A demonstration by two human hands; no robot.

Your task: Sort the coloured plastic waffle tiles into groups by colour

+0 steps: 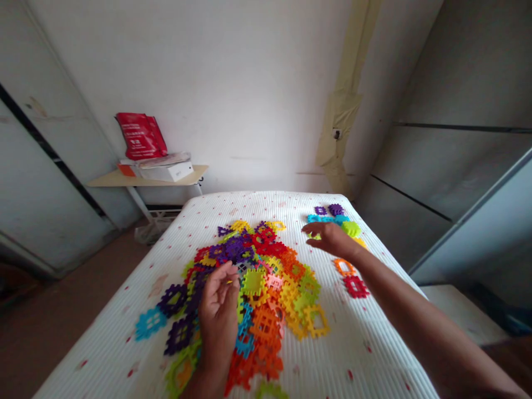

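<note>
A heap of interlocking plastic tiles (254, 281) in purple, red, orange, yellow, green and blue lies loose on the white cover. My left hand (219, 302) hovers over the heap's near left side, fingers loosely curled and thumb apart, with no tile visible in its grip. To the right of the heap, my right hand (328, 235) reaches forward with fingers extended and thumb apart. Beneath it a green tile (315, 236) shows in part. Close by are blue tiles (322, 219), a green stack (351, 229) and purple tiles (336, 209).
An orange tile (344, 267) and red tiles (356, 286) lie beside my right forearm. The bed (266, 202) is covered in ribbed white cloth. At the back left, a small table (199, 173) carries a white box (168, 170) and a red bag (139, 137).
</note>
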